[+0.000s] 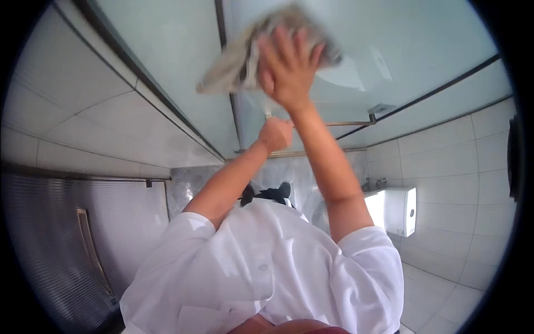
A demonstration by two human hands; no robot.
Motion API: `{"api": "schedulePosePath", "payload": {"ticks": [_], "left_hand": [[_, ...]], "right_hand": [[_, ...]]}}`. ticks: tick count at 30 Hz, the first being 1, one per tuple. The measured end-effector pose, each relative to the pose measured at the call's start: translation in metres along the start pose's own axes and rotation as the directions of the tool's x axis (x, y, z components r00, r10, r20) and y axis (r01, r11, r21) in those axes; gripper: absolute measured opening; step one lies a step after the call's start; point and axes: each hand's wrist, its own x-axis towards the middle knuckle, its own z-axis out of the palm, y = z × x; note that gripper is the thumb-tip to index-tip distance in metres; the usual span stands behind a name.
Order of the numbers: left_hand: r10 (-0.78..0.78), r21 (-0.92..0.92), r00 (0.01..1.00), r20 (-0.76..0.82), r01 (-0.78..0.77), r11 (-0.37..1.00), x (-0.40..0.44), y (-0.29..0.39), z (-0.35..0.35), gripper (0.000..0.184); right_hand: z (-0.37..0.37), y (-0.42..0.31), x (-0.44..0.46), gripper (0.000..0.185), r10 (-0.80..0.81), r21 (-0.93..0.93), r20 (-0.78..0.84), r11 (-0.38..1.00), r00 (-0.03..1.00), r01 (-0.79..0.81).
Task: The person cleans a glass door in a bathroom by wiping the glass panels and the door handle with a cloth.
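My right hand [290, 69] is raised, its fingers spread over a crumpled beige and grey cloth [233, 67], which it presses against the frosted glass panel [434, 44]. The cloth is slightly blurred. Lower and to the left, my left hand [276, 134] is closed round the end of a metal bar [347, 123] fixed to the glass. The bar runs right to a bracket at the glass.
A ribbed door [130, 222] with a long metal handle [92, 250] stands at the lower left. A white box-shaped unit [399, 211] is at the right, beside the tiled wall [445, 161]. Dark metal frames edge the glass.
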Motion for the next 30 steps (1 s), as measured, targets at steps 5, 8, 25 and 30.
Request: {"api": "schedulePosePath", "payload": {"ticks": [5, 8, 25, 30], "left_hand": [[-0.058, -0.166, 0.997, -0.047, 0.049, 0.985, 0.003, -0.007, 0.012, 0.015], [-0.119, -0.082, 0.986, 0.118, 0.129, 0.988, 0.007, 0.004, -0.006, 0.017], [-0.112, -0.038, 0.985, 0.132, 0.118, 0.992, 0.003, 0.001, -0.015, 0.024], [-0.139, -0.106, 0.989, 0.059, 0.144, 0.984, 0.004, 0.005, -0.013, 0.022]], "right_hand": [[0.004, 0.049, -0.118, 0.047, -0.02, 0.045, 0.196, 0.999, 0.98, 0.011], [-0.036, 0.103, -0.007, 0.052, 0.113, -0.017, -0.148, 0.993, 0.982, -0.117], [-0.009, 0.081, -0.13, 0.062, 0.567, 0.2, -0.063, 0.813, 0.821, -0.546], [-0.096, 0.174, 0.043, 0.062, 0.359, 0.126, -0.271, 0.933, 0.893, -0.337]]}}
